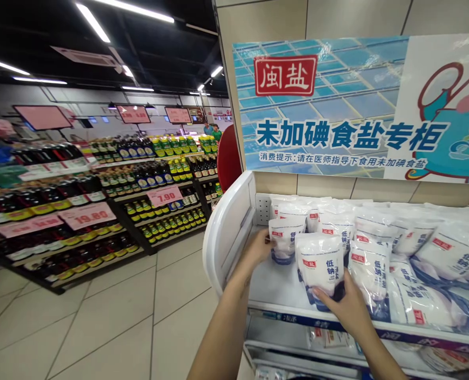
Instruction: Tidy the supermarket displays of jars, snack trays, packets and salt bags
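Note:
At the left end of the white shelf [270, 287], my left hand [260, 248] is closed on the left edge of a small white and blue bag of salt [285, 237], with some fingertips hidden. Nearer the front, another bag of salt [319, 261] stands upright. My right hand [345, 303] grips its lower right side, thumb across the front and the other fingers behind. Close to that hand on the right stands a further bag [369, 272], and one more bag [424, 303] lies tilted at the shelf's front.
Several more salt bags [456, 248] crowd the shelf's right and back. A rounded white side panel [228, 232] bounds it on the left. Lower shelves [282, 338] hold more packets. Over the shelf hangs a sign [317, 111]. Across the tiled floor [115, 316] stand bottle racks [159, 190].

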`<state>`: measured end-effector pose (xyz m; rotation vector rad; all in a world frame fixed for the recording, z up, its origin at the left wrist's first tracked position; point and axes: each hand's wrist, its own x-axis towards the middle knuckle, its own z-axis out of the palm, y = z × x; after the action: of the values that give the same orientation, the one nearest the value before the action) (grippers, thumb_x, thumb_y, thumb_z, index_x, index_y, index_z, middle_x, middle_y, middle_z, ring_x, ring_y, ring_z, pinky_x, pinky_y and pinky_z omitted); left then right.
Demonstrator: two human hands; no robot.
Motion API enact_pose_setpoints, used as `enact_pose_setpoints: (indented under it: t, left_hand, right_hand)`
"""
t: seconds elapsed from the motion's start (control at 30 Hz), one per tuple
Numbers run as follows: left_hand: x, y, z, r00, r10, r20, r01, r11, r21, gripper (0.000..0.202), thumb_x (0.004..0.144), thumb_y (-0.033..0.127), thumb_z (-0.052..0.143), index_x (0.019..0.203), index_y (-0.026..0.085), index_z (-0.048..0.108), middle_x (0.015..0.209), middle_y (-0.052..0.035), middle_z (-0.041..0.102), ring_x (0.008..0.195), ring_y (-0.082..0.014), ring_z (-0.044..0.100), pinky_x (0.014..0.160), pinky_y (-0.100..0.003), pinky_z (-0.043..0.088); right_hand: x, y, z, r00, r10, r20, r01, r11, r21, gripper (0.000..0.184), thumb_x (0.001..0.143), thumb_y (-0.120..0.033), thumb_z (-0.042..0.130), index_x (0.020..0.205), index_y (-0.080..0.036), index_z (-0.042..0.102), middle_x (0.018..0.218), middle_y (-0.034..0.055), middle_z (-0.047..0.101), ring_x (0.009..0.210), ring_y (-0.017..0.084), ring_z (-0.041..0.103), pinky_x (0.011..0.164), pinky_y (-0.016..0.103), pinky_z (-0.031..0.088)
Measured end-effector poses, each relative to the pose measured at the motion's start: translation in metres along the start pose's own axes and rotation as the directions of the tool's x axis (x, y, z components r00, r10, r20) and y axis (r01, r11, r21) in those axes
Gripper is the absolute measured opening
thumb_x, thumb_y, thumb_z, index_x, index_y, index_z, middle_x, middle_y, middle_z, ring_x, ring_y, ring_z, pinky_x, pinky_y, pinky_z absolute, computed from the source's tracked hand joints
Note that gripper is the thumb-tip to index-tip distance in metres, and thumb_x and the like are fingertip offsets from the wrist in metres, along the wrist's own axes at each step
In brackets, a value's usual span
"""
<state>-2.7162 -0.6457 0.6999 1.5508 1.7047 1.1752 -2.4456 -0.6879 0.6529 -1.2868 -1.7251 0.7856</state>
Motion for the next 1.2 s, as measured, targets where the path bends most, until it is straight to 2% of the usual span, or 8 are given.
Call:
enact_pose_setpoints:
  t: [0.23, 0.33, 0.43, 0.6, 0.7, 0.97, 1.13, 1.2]
  left_hand:
    - [0.005, 0.023, 0.03, 0.987, -0.025, -0.159, 0.068, 0.962, 0.266, 0.025, 0.087, 0.011, 0.051, 0.099, 0.015, 0.073, 0.102, -0.0128, 0.075, 0.095, -0.0256, 0.069, 0.083, -0.034, 0.052]
    - [-0.014, 0.034, 0.022, 0.976, -0.107, -0.192, 0.175, 0.906, 0.386, 0.025, 0.091, 0.018, 0.051, 0.106, 0.015, 0.071, 0.107, -0.0151, 0.074, 0.099, -0.0301, 0.069, 0.086, -0.039, 0.052]
    - [-0.05, 0.036, 0.02, 0.971, -0.087, -0.221, 0.158, 0.932, 0.326, 0.033, 0.098, 0.026, 0.043, 0.118, 0.014, 0.066, 0.117, -0.0168, 0.071, 0.108, -0.0307, 0.067, 0.094, -0.043, 0.05]
    - [-0.1, 0.032, 0.054, 0.997, 0.08, 0.014, -0.079, 0.994, -0.073, 0.043, 0.1, 0.042, 0.041, 0.137, 0.021, 0.05, 0.138, -0.0111, 0.061, 0.126, -0.0234, 0.058, 0.106, -0.037, 0.046]
    - [-0.103, 0.027, 0.068, 0.989, 0.115, 0.099, -0.11, 0.993, -0.052, 0.055, 0.091, 0.035, 0.059, 0.139, 0.018, 0.041, 0.136, -0.0149, 0.061, 0.122, -0.0274, 0.06, 0.1, -0.04, 0.05]
    - [-0.072, -0.006, 0.039, 0.995, 0.081, -0.058, -0.084, 0.995, -0.045, 0.047, 0.088, 0.023, 0.058, 0.132, 0.017, 0.041, 0.128, -0.0148, 0.064, 0.115, -0.0259, 0.063, 0.098, -0.041, 0.049]
    - [-0.066, -0.023, 0.025, 0.996, 0.036, -0.078, -0.05, 0.983, -0.179, 0.059, 0.087, 0.022, 0.058, 0.141, 0.019, 0.036, 0.135, -0.0145, 0.061, 0.121, -0.0251, 0.061, 0.099, -0.04, 0.051]
    - [-0.067, -0.022, 0.024, 0.997, 0.018, -0.071, -0.033, 0.976, -0.215, 0.06, 0.087, 0.024, 0.059, 0.142, 0.02, 0.034, 0.135, -0.0145, 0.061, 0.12, -0.0246, 0.062, 0.098, -0.039, 0.052]
  right_hand:
    - [0.003, 0.006, 0.0, 1.0, -0.014, 0.018, 0.014, 1.0, 0.009, 0.064, 0.077, -0.055, 0.071, 0.126, -0.021, 0.049, 0.119, 0.0121, 0.068, 0.111, 0.032, 0.062, 0.092, 0.045, 0.053]
    - [0.003, 0.019, -0.003, 0.996, -0.051, 0.069, 0.046, 0.996, 0.072, 0.069, 0.082, -0.057, 0.067, 0.136, -0.02, 0.045, 0.129, 0.0151, 0.063, 0.121, 0.032, 0.058, 0.099, 0.047, 0.051]
    - [-0.001, 0.032, -0.012, 0.983, -0.072, 0.169, 0.07, 0.997, 0.014, 0.073, 0.087, -0.058, 0.06, 0.145, -0.021, 0.037, 0.14, 0.0164, 0.056, 0.13, 0.033, 0.053, 0.107, 0.05, 0.046]
    - [-0.002, 0.026, -0.018, 0.933, -0.032, 0.358, 0.08, 0.99, -0.12, 0.075, 0.092, -0.055, 0.052, 0.153, -0.022, 0.023, 0.144, 0.0168, 0.052, 0.133, 0.034, 0.05, 0.108, 0.055, 0.044]
    - [0.007, 0.011, -0.002, 0.917, -0.08, 0.391, 0.094, 0.995, -0.017, 0.077, 0.09, -0.045, 0.054, 0.154, -0.022, 0.019, 0.146, 0.0172, 0.05, 0.133, 0.033, 0.05, 0.108, 0.054, 0.044]
    - [0.033, -0.005, 0.065, 0.958, -0.122, 0.261, 0.045, 0.959, 0.28, 0.087, 0.076, -0.037, 0.068, 0.147, -0.022, 0.021, 0.148, 0.0174, 0.044, 0.134, 0.03, 0.048, 0.11, 0.051, 0.043]
    - [0.038, -0.011, 0.067, 0.911, -0.16, 0.379, 0.035, 0.948, 0.317, 0.095, 0.073, -0.044, 0.078, 0.147, -0.023, 0.022, 0.151, 0.017, 0.041, 0.137, 0.029, 0.045, 0.115, 0.051, 0.038]
    - [0.051, -0.014, 0.06, 0.929, -0.074, 0.363, -0.048, 0.948, 0.315, 0.096, 0.074, -0.055, 0.077, 0.148, -0.023, 0.025, 0.152, 0.0168, 0.041, 0.139, 0.03, 0.043, 0.117, 0.053, 0.035]
